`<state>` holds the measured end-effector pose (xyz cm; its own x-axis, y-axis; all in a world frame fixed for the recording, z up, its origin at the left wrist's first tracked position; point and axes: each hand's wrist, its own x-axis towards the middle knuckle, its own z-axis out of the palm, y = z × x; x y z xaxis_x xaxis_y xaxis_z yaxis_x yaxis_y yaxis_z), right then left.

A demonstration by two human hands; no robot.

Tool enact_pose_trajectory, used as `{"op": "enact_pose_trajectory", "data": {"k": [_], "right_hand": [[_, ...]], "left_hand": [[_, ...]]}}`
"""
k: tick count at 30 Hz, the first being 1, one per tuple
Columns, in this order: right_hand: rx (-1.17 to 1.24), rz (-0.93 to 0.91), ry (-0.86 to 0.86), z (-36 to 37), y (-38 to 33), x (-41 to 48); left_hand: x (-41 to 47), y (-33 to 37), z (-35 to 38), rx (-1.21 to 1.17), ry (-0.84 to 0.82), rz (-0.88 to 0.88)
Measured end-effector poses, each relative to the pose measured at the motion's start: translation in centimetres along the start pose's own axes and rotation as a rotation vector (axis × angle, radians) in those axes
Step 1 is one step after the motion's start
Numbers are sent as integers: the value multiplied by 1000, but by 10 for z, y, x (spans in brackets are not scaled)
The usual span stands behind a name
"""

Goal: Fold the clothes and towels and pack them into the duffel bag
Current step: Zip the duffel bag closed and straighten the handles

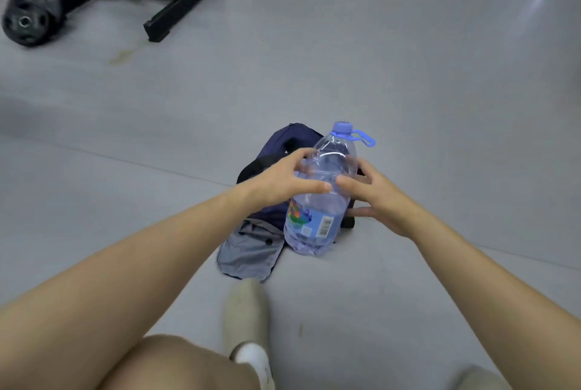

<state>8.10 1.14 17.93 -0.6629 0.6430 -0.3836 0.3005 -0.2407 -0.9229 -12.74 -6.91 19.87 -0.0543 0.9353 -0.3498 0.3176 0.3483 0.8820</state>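
Head view: gripping a water bottle over the duffel bag

Holding a big clear water bottle [320, 201] upright between both hands. Curling the left hand [283, 180] round the upper left side, thumb lying across the front. Clasping the right side with the right hand [379, 201], fingers pressing on the plastic and thumb reaching beneath. Showing a blue cap [342, 127] with a loop handle on top and a coloured label [314, 219] low down. Covering part of the navy duffel bag [290, 141], lying on the grey floor [408, 59] with a grey-lined flap [248, 251] hanging open toward the near side. Unable to tell whether the base is touching the floor. Planting a beige shoe [246, 304] just short of the flap. Standing well apart at far left: a black rack [188, 4] and a round black weight [30, 18].
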Motion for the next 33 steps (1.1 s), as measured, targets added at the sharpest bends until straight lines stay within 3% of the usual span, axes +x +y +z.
{"op": "enact_pose_trajectory", "data": {"k": [11, 15, 18, 21, 25, 30, 33], "right_hand": [[-100, 74, 211, -38, 81, 18], [-199, 120, 315, -79, 104, 3], [-248, 155, 348, -116, 110, -10], [-274, 174, 373, -157, 111, -23], [-324, 199, 354, -198, 119, -36], [-304, 176, 378, -213, 135, -53], [-286, 178, 410, -217, 145, -61]], "left_hand": [[83, -75, 56, 59, -251, -69], [143, -104, 52, 358, -70, -231], [178, -112, 66, 707, -150, -311], [195, -114, 95, 819, -195, -268], [214, -116, 116, 784, -34, -148], [234, -112, 145, 581, 208, -182], [228, -108, 163, 519, 300, -87]]}}
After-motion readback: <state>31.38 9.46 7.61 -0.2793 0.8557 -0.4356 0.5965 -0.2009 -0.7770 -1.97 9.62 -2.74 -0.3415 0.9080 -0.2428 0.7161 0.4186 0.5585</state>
